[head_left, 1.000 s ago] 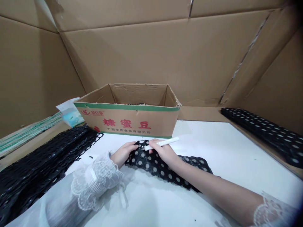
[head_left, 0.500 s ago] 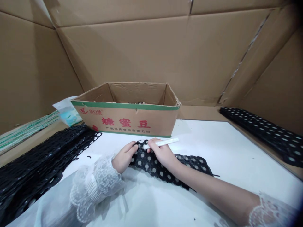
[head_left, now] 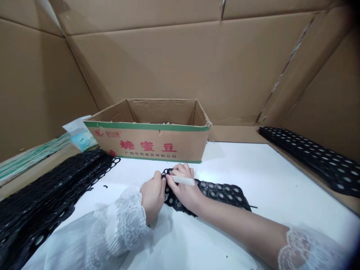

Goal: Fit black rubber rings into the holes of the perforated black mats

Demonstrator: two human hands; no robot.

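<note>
A single head-worn camera looks forward and steeply down from close above the white tabletop [head_left: 253, 168]. It faces the open brown cardboard box with red lettering [head_left: 149, 140] at the far side, with tall cardboard walls [head_left: 168, 63] behind and around. The forearms enter from the bottom edge, very near the lens. No second view shares the scene.

- The open cardboard box [head_left: 152, 140] stands just behind the left hand [head_left: 153, 195] and right hand [head_left: 182, 189], blocking the way forward.
- Left of the box, a heap of black perforated sheets [head_left: 50, 195] covers the table edge.
- Right of the box, bare white tabletop [head_left: 253, 168] gives free passage, up to another black perforated strip [head_left: 309, 157] along the cardboard wall [head_left: 332, 93].
</note>
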